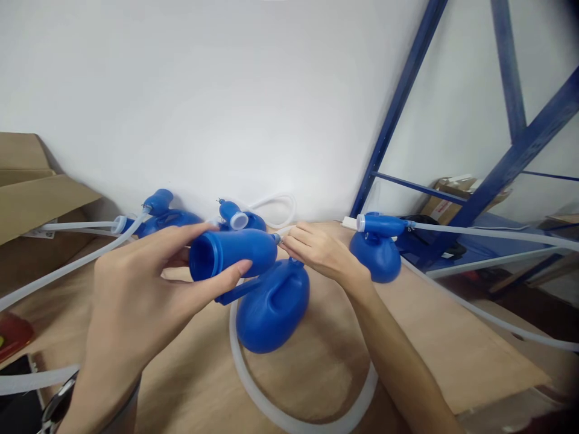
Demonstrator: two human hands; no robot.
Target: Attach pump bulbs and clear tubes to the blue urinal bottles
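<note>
My left hand [149, 289] grips a blue plastic funnel cup [244, 250] between thumb and fingers. Its wide threaded mouth faces left, uncapped. At the cup's narrow end, beside a metal wire clip [277, 239], the fingers of my right hand [316, 250] are pinched together. They seem to close on the end of a clear hose [253, 395], though they largely cover that joint. Below the cup is a rounded blue plastic bottle [274, 313] with a moulded handle. The hose loops around in front of this bottle and passes under my right forearm.
Similar blue bottles with hoses stand on the brown tabletop [190, 386]: one on the right [375, 256], others [233, 214] along the wall. An open cardboard box [40, 193] is at left. A blue metal rack [400, 108] rises at right. A phone [20, 392] lies lower left.
</note>
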